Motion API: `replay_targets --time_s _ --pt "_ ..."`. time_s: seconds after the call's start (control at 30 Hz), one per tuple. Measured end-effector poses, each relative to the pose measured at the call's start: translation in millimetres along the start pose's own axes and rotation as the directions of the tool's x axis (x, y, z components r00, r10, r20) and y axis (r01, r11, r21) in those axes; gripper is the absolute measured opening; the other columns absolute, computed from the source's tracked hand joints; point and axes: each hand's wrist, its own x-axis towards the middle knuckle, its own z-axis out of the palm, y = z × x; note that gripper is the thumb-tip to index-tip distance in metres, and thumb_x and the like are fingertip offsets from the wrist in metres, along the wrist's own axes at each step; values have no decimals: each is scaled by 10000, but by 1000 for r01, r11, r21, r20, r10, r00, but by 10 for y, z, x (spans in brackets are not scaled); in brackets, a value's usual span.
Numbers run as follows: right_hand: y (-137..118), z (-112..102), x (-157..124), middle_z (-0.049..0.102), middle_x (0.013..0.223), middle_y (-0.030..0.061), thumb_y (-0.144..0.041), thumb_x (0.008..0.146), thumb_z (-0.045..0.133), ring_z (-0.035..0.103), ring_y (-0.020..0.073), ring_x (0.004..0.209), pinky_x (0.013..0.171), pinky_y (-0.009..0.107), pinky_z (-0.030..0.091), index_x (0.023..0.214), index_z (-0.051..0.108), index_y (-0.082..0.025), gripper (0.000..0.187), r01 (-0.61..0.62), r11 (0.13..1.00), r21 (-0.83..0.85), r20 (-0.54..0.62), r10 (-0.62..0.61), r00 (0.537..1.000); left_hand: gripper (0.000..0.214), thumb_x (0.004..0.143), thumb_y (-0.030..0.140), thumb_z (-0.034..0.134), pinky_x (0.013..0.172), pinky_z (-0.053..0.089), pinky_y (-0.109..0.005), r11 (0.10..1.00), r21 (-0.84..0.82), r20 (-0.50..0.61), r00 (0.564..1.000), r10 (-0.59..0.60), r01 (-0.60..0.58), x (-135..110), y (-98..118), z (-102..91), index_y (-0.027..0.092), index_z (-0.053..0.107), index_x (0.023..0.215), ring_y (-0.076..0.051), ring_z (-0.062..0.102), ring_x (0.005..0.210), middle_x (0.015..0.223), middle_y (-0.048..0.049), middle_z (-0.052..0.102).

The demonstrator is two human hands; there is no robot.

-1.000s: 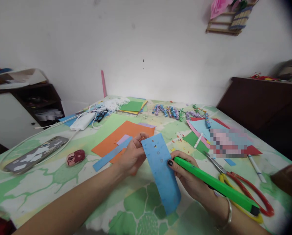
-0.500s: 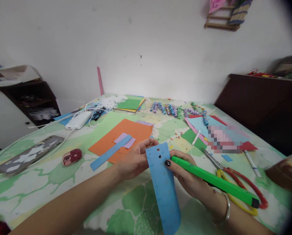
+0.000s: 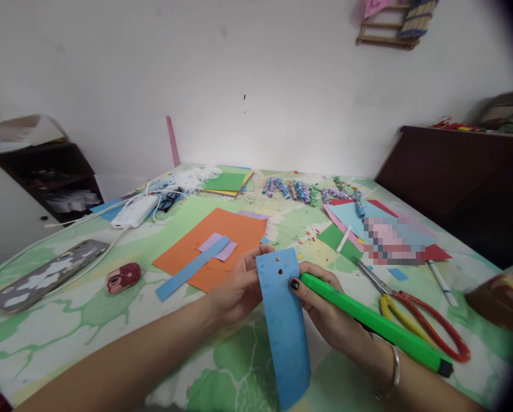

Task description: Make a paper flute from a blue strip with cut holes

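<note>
Left hand (image 3: 239, 289): closed on the upper left edge of strip (image 3: 285, 332), fingers behind, thumb in front. Strip: blue, long, held between both hands above table (image 3: 67, 337), a few small holes near the top, lower end hanging toward the camera. Right hand (image 3: 327, 312): clamped round cutter (image 3: 374, 323), dark-nailed thumb pressed to the strip's right edge beside a hole. Cutter: bright green, front end at the strip, body slanting down and right past the wrist, dark cap at the far end. Bracelet (image 3: 394, 372): silver, on the right wrist. Scissors (image 3: 415, 320): red and yellow handles, flat on the table just right of the cutter, blades pointing away. Orange sheet (image 3: 235, 229): beyond the left hand, bearing a blue slip (image 3: 192, 269) and a lilac piece (image 3: 217, 246). White pen (image 3: 343, 239) on green paper (image 3: 334, 236), beyond the right hand. Marker (image 3: 441, 283): right of the scissors. Paper curls (image 3: 308, 191): a row near the far edge. Paper stack (image 3: 231, 183): far edge, left of the curls. Power bank (image 3: 134, 212), white, with cable: far left. Phone (image 3: 46, 274): left edge, patterned case. Small red object (image 3: 123, 276): beside the phone. Pink ruler (image 3: 170, 140): leaning on the wall.
</note>
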Motion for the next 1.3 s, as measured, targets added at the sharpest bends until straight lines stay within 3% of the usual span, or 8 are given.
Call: replay_targets --time_s 0.23,0.47,0.67,1.0,1.13,1.3 --pt "-72 11 -12 621 775 15 -345 741 680 531 129 652 543 221 421 798 653 -208 151 -15 993 -118 -79 5 997 298 692 110 714 611 512 -211 997 80 164 986 -9 -5 19 114 -74 148 560 944 -119 628 680 828 -45 661" --pt "-120 30 -21 600 722 2 -341 725 672 495 106 588 502 210 397 777 639 -201 153 -70 989 -133 -79 60 995 264 724 97 694 582 511 -196 992 124 179 984 -11 -11 28 111 -87 153 538 928 -111 626 660 810 -39 660" --pt "-200 36 -19 597 669 -12 -313 734 671 492 95 586 516 195 393 726 644 -199 118 -26 976 -217 -58 14 998 276 713 115 712 558 489 -183 987 159 132 991 -30 8 27 108 -81 165 518 902 -97 610 617 783 -31 653" --pt "-168 20 -13 586 672 -13 -312 754 662 485 98 578 513 207 387 756 646 -202 111 -59 977 -206 -52 50 997 332 635 157 777 553 467 -188 973 221 35 998 60 -66 34 71 -45 164 521 847 -88 580 583 719 2 627" --pt "-183 37 -43 613 698 0 -331 757 666 520 119 619 555 228 416 766 662 -210 122 15 963 -270 10 -13 1000 290 631 201 778 530 437 -173 967 247 21 998 59 -62 60 50 -36 143 539 785 -82 557 584 708 -4 611" --pt "-185 -29 -36 621 742 22 -354 735 682 535 152 647 518 246 421 779 652 -217 147 -11 978 -208 -163 -24 986 163 683 164 709 614 436 -195 928 311 -69 969 238 -205 95 182 -111 144 563 751 -88 547 651 730 0 584"
